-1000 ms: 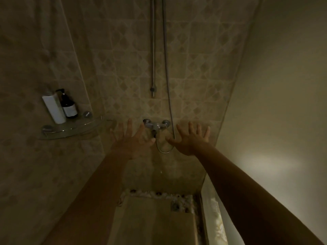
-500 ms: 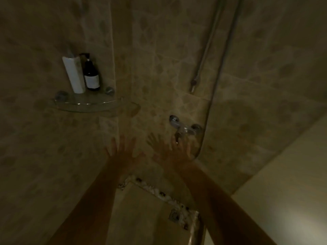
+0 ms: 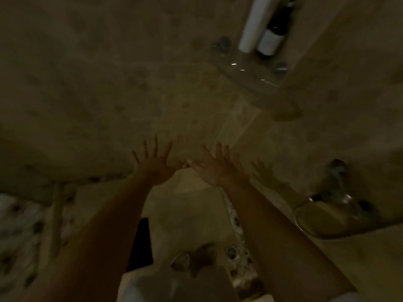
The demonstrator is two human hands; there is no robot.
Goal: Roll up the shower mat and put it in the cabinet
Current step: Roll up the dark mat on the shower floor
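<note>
The picture is dark and tilted. My left hand (image 3: 156,163) and my right hand (image 3: 218,166) are stretched out side by side with fingers spread, thumbs nearly touching, and both hold nothing. Below them lies the pale beige shower mat (image 3: 187,214), flat on the shower floor between my forearms. A band of pebble tiles (image 3: 236,223) runs along the mat's right edge. No cabinet is in view.
A glass corner shelf (image 3: 250,70) at the top right carries a white bottle (image 3: 254,25) and a dark bottle (image 3: 272,38). The chrome mixer tap (image 3: 335,188) and hose loop sit at the right. A floor drain (image 3: 231,250) shows near the bottom. Patterned floor (image 3: 19,232) lies at the left.
The view has swung down and rolled, so the shelf moved from upper left to upper right and the tap to the right edge. Both hands stay open and have come closer together.
</note>
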